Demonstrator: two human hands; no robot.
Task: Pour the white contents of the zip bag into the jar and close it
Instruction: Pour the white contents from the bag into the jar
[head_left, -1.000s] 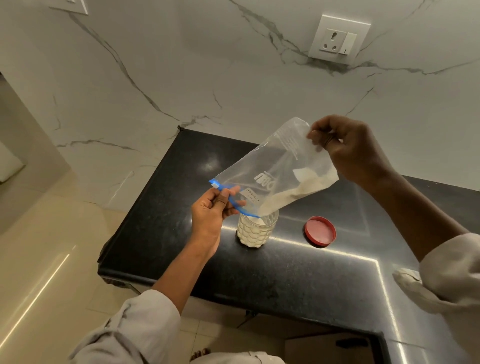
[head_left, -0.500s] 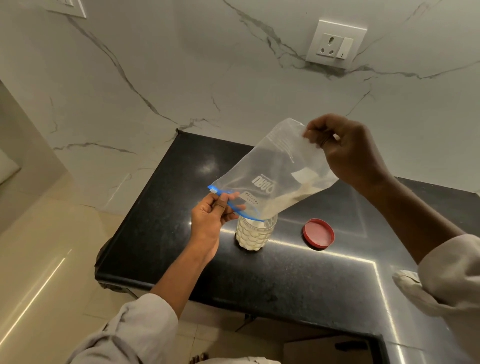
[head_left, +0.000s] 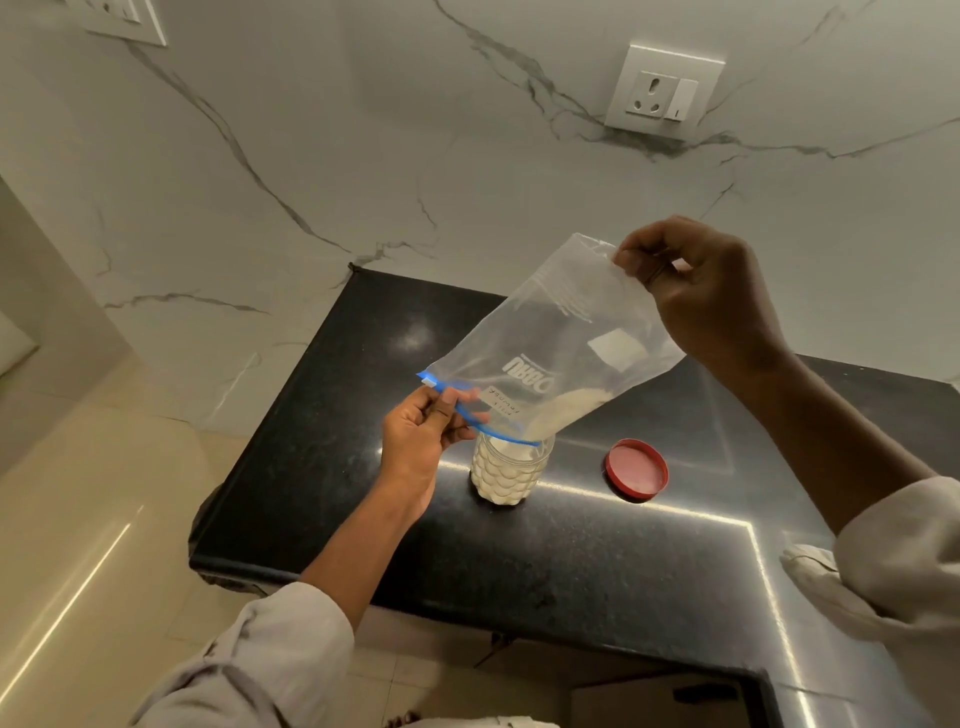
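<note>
White powder gathered at the low mouth of a clear zip bag (head_left: 550, 343) tilted over a jar (head_left: 506, 475) nearly full of white, left hand (head_left: 421, 441) pinching the blue zip edge, right hand (head_left: 701, 296) pinching the raised bottom corner, red lid (head_left: 638, 469) on black counter (head_left: 597, 561) beside the jar.

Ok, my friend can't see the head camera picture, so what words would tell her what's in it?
Two hands tip a clear zip bag so white powder slides into an open jar on a black counter. The left hand pinches the bag's blue zip edge by the jar's mouth, and the right hand lifts its bottom corner. A red lid lies beside the jar.
</note>
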